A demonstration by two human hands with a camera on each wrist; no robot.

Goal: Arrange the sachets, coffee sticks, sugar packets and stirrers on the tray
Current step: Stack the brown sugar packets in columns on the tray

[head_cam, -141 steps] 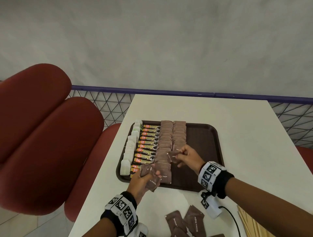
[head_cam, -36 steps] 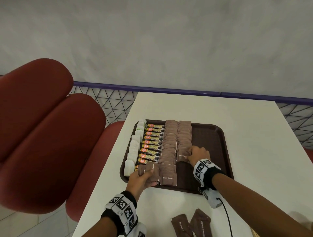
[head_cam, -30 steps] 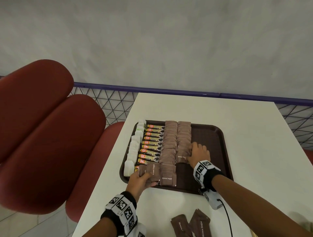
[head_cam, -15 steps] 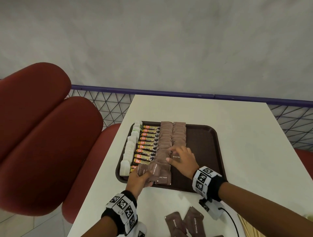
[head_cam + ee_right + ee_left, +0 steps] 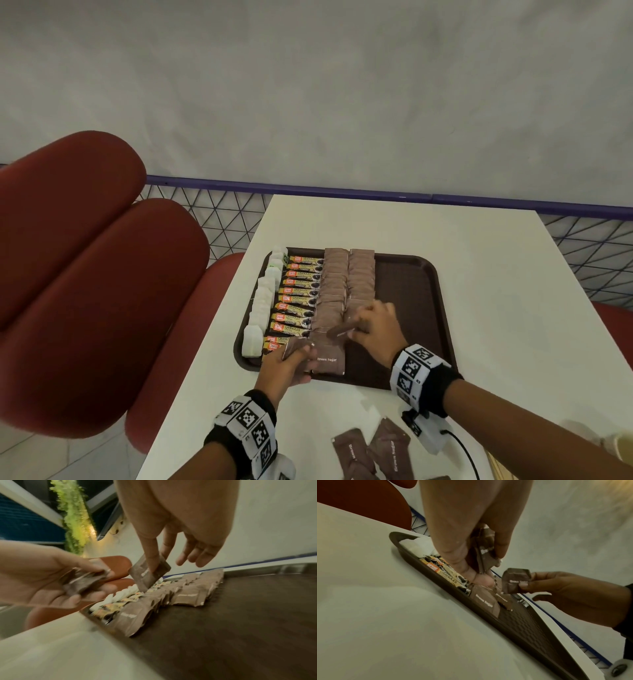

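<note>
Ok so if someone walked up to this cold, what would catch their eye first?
Probably the brown tray on the white table, its left half lined with neat columns: white sachets, coffee sticks, then brown sugar packets. Next, the right hand pinching a single packet over those rows while the left hand holds a small bunch at the tray's near edge.

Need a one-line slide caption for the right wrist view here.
Right hand pinches one brown sugar packet above the tray rows, while the left hand grips several more.

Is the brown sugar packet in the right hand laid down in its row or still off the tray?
Off the tray: right hand pinches the packet above the rows.
</note>
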